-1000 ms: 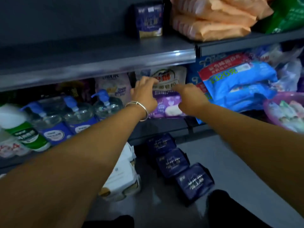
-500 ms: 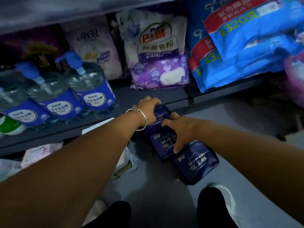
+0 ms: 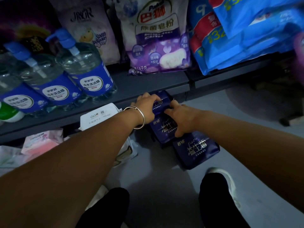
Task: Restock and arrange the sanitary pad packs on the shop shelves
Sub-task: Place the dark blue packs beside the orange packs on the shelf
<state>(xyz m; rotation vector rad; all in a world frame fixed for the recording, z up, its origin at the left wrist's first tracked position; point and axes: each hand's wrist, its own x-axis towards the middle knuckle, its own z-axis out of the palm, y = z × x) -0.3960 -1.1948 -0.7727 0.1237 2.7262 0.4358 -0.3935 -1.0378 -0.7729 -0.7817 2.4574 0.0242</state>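
1. Three navy pad packs lie in a row on the floor below the shelf edge (image 3: 148,89); the far pack (image 3: 162,100) is pinched from both sides.
2. Risk: the slick wrapper could slip, or the lift could nudge the middle pack (image 3: 164,130) (they touch).
3. Left hand (image 3: 146,109) curls over its left end; right hand (image 3: 182,119) grips the other, both arms outstretched.

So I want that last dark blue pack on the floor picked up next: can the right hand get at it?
Probably yes. The nearest pack lies uncovered on the floor just below the right hand, which rests on the middle pack.
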